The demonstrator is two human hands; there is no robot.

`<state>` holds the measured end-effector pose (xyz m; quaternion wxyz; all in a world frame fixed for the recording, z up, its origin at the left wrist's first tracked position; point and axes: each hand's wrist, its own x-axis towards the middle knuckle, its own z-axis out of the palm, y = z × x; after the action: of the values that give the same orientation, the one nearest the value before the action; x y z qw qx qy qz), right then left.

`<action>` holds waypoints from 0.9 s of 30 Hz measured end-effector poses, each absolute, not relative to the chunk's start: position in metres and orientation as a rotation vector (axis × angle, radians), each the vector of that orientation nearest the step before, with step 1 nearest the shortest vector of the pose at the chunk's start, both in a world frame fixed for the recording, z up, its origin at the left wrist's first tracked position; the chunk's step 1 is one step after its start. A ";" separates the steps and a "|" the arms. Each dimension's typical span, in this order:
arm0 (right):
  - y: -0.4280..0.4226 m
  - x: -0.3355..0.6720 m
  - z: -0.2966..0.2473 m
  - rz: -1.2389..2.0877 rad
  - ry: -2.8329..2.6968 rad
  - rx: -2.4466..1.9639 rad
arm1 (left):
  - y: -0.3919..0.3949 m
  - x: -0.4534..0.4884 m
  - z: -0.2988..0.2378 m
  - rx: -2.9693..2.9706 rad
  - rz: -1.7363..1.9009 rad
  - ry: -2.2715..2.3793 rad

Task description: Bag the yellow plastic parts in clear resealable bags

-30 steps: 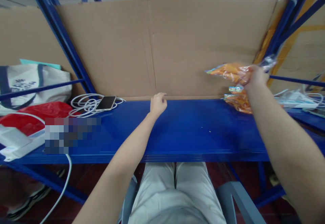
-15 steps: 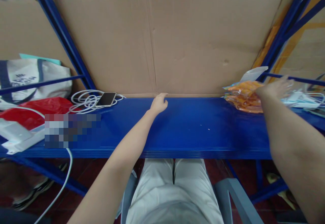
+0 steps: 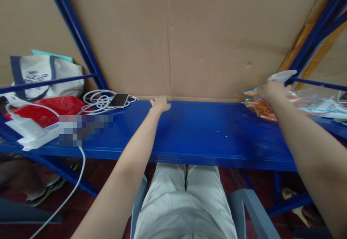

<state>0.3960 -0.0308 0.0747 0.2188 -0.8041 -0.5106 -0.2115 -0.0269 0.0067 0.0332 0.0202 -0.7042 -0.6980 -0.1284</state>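
Note:
My left hand (image 3: 161,104) rests at the back of the blue tabletop (image 3: 200,127), close to the cardboard panel, with its fingers apart and nothing in them. At the right, my right hand (image 3: 272,90) reaches down onto a clear plastic bag with orange contents (image 3: 261,111). Its fingers are bent and pressed together at the top of the bag, with the tips partly hidden. What exactly lies inside the bag cannot be made out. A whitish flap (image 3: 283,75) sticks up just behind this hand.
A cardboard panel (image 3: 206,40) closes off the back between blue posts. To the left are a phone (image 3: 118,100), coiled white cable (image 3: 94,101), a red bag (image 3: 62,106), a canvas bag (image 3: 67,80) and a white power strip (image 3: 38,139). Clear plastic packaging (image 3: 325,105) lies far right.
My right hand has come back left from beyond the orange bag onto its top, its fingers now bent. My left hand has shifted slightly left along the back edge. The view has tilted slightly.

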 end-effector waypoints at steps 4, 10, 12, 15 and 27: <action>-0.038 0.353 0.064 -0.682 -1.676 -2.023 | 0.008 -0.065 0.035 -1.825 -0.569 -2.449; -0.026 0.341 0.001 -0.757 -2.116 -1.594 | -0.007 -0.128 0.016 -1.496 -0.680 -2.556; -0.022 0.341 -0.016 -0.750 -2.206 -1.528 | -0.012 -0.141 0.011 -1.457 -0.696 -2.611; -0.022 0.338 -0.028 -0.712 -2.297 -1.498 | -0.016 -0.151 0.010 -1.384 -0.713 -2.717; -0.028 0.343 -0.028 -0.503 -2.259 -1.570 | -0.022 -0.156 0.021 -1.329 -0.690 -2.794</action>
<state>0.3426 -0.0283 -0.0282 0.1716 -0.5532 -0.7957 -0.1773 -0.1557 -0.0225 0.0211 -0.0141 -0.4193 -0.8813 -0.2175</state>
